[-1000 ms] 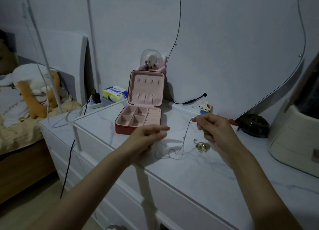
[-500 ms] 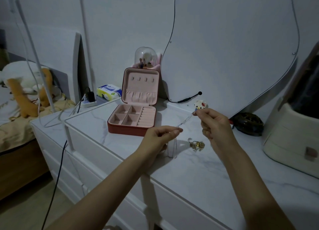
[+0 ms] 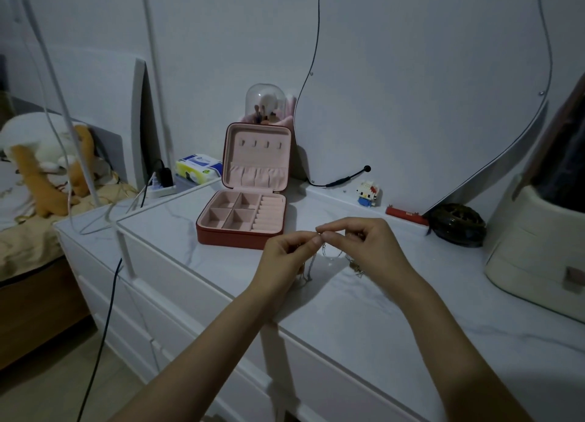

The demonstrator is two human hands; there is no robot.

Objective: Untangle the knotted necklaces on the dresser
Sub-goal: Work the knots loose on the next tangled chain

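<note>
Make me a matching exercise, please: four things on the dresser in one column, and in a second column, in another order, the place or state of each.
Things:
1. jewelry box
2. necklace chain
3. toy figure
4. dark round object

Places or states:
A. stands by the wall, near the black cable end
B. pinched by the left hand and the right hand
C. lies at the mirror's lower edge, beside the cream container
D. open, compartments bare

Pairs: 1-D, 2-B, 3-A, 4-C
</note>
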